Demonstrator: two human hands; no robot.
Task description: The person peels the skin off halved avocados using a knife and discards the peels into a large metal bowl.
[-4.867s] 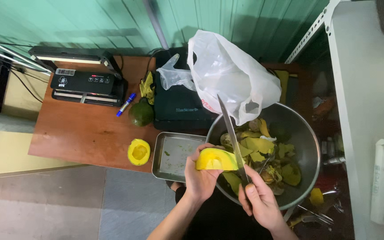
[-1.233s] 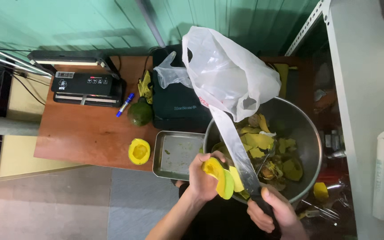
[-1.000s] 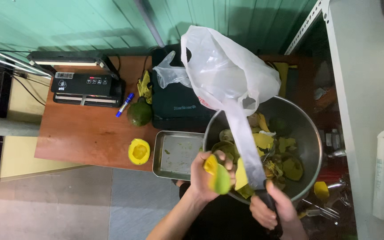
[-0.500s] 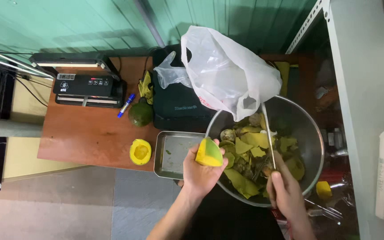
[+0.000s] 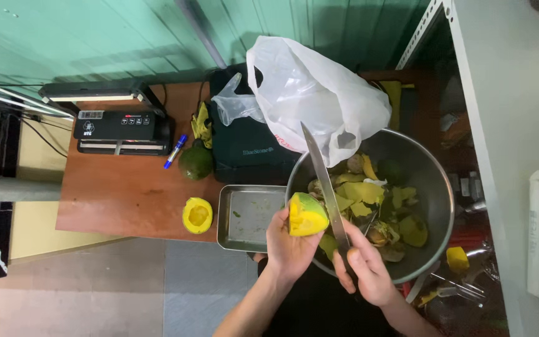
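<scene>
Left hand [image 5: 287, 240]: fingers curled around a mango piece [image 5: 307, 214], cut face yellow and smooth, rind green at its upper edge; held above the near rim of the bowl.
Right hand [image 5: 364, 265]: closed round the handle of a long knife [image 5: 323, 182], narrow steel blade pointing to 11 o'clock, just beside the fruit.
Round metal bowl [image 5: 435, 193]: holds yellow-green peelings and pits.
Rectangular steel tray [image 5: 244, 218]: at 9 o'clock of the bowl, smeared.
Halved mango shell [image 5: 197, 215]: on the brown wooden table [image 5: 126, 200].
Whole green mango [image 5: 195, 162]: at 12 o'clock of the shell.
Crinkled white plastic bag [image 5: 313, 93]: at 12 o'clock of the bowl.
</scene>
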